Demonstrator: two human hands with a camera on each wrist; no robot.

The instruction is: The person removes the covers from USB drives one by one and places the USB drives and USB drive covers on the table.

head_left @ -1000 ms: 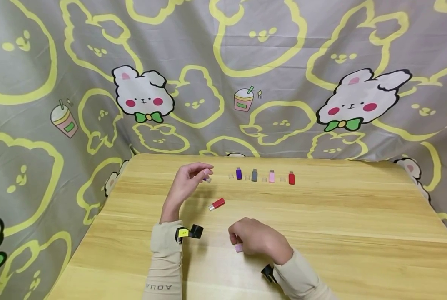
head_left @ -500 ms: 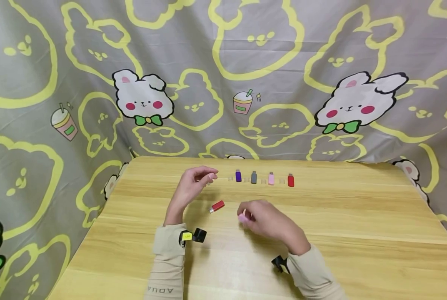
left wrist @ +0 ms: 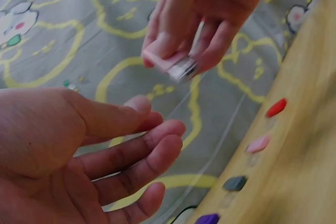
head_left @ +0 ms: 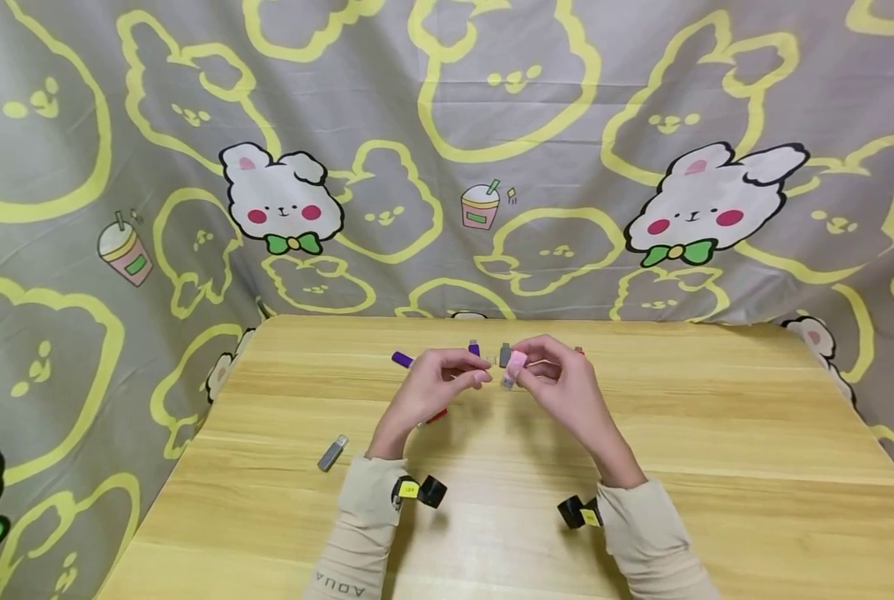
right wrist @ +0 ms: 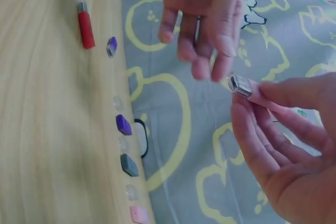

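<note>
My right hand [head_left: 562, 375] pinches a pink USB stick [right wrist: 257, 94] between thumb and fingers, above the back part of the table. A clear cap [right wrist: 239, 84] covers its metal plug, which points toward the left hand. My left hand [head_left: 439, 387] hovers just left of it, fingers loosely bent and holding nothing; a small gap separates its fingertips from the cap. Behind the hands runs a row of uncapped USB sticks: purple [head_left: 473, 347], grey [head_left: 505, 355], pink [right wrist: 139, 214] and red [left wrist: 276, 107]. In the head view the right hand hides the row's pink stick.
Small clear caps [right wrist: 131, 191] lie between the row's sticks. Left of the row is another purple USB stick [head_left: 402, 359]. A red one [head_left: 437, 416] lies partly behind the left hand, and a grey one [head_left: 332, 452] rests further left. A patterned curtain [head_left: 387, 250] hangs behind the table.
My right hand has carried the pink USB stick up and away toward the row. The left hand has shifted right toward it, uncovering the purple and grey sticks on the left.
</note>
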